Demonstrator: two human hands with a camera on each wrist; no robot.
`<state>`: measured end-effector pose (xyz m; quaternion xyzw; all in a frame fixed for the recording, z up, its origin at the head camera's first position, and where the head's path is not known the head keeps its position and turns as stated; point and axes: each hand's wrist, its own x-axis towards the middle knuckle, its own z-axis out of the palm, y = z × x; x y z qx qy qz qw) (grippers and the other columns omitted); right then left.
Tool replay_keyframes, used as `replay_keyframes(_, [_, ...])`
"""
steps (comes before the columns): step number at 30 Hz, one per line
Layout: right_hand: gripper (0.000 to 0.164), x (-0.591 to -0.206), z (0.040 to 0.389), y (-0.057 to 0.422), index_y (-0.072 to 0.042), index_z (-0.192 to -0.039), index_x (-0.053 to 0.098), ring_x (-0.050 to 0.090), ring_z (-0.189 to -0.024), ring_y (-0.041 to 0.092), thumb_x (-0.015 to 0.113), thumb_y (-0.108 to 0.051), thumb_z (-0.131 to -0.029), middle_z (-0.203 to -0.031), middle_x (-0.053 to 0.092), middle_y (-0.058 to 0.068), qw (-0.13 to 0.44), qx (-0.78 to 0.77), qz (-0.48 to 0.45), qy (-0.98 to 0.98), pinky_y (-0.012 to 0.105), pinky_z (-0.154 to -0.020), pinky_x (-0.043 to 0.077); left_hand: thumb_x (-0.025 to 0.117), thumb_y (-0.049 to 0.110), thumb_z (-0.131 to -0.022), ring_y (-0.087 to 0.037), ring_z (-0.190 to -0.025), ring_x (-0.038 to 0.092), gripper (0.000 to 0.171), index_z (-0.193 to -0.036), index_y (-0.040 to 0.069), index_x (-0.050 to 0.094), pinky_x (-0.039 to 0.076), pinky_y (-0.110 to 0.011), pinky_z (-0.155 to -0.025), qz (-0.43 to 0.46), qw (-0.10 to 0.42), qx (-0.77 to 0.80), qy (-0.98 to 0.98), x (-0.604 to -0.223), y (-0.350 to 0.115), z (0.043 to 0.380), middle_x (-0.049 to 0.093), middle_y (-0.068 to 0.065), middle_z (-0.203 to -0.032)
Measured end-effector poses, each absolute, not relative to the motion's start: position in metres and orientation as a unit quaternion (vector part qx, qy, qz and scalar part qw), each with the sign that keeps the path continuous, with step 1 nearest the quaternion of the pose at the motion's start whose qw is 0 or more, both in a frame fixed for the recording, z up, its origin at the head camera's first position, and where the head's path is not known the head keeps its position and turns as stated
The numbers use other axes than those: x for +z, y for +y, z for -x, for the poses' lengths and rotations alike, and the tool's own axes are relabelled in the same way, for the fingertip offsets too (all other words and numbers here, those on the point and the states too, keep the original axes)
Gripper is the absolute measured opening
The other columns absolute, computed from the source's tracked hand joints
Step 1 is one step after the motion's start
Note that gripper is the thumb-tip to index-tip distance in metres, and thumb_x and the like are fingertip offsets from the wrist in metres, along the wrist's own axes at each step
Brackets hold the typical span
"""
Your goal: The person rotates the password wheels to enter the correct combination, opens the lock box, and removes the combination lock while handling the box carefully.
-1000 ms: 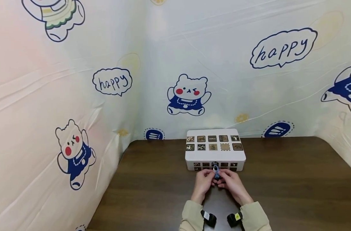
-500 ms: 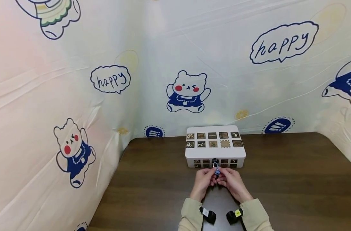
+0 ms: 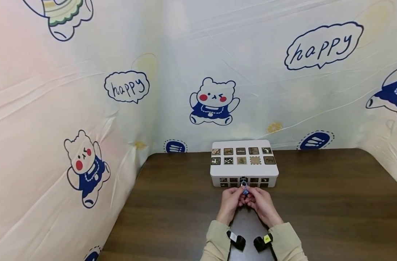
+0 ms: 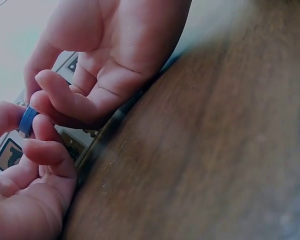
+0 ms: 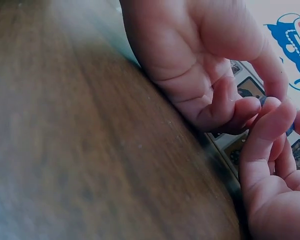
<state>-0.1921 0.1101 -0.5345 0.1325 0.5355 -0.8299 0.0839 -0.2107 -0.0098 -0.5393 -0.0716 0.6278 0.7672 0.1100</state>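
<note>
My left hand (image 3: 230, 203) and right hand (image 3: 261, 204) meet in front of a white box (image 3: 244, 169) with small square pictures on its lid and front. Between their fingertips is a small blue padlock (image 3: 245, 191), its pale shackle pointing up and overlapping the dark latch (image 3: 243, 179) on the box's front. Both thumbs and forefingers pinch it. In the left wrist view the blue padlock body (image 4: 27, 120) shows between the fingertips, partly covered. Fingers hide nearly all of it in the right wrist view, where the other fingers of both hands are curled close together.
The box stands at the back of a brown wooden table (image 3: 172, 203), close to the wall. Pale cloth (image 3: 172, 72) printed with bears and "happy" bubbles covers the walls behind and to the left. Black wrist cameras (image 3: 238, 242) sit at both cuffs.
The head view has tilted down a little, so box and hands sit higher in it. Both hands keep their pinch on the padlock before the latch, with only small finger shifts.
</note>
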Motion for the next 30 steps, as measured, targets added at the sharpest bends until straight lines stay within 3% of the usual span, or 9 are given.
replay_keyframes(12, [0.019,-0.5321,0.1906,0.1103,-0.005,-0.082,0.055,0.053,-0.054,0.009,0.058,-0.023,-0.086,-0.063,0.055,0.0,0.084,-0.835,-0.129,0.529,0.019,-0.049,0.045,0.069,0.024,-0.076,-0.007,-0.043,0.047,0.024,-0.074,0.001,0.064,0.039,-0.017,-0.039,0.07,0.101,0.776,0.618,-0.5437,-0.0082,0.2129,0.054,0.002,-0.053])
replay_keyframes(30, [0.013,-0.5338,0.1932,0.1105,-0.006,-0.081,0.056,0.054,-0.053,0.008,0.057,-0.018,-0.086,-0.062,0.055,0.0,0.089,-0.838,-0.134,0.521,0.019,-0.049,0.046,0.066,0.015,-0.077,-0.007,-0.045,0.049,0.014,-0.077,0.001,0.064,0.04,-0.016,-0.041,0.065,0.108,0.789,0.601,-0.5417,-0.0095,0.2139,0.055,0.001,-0.055])
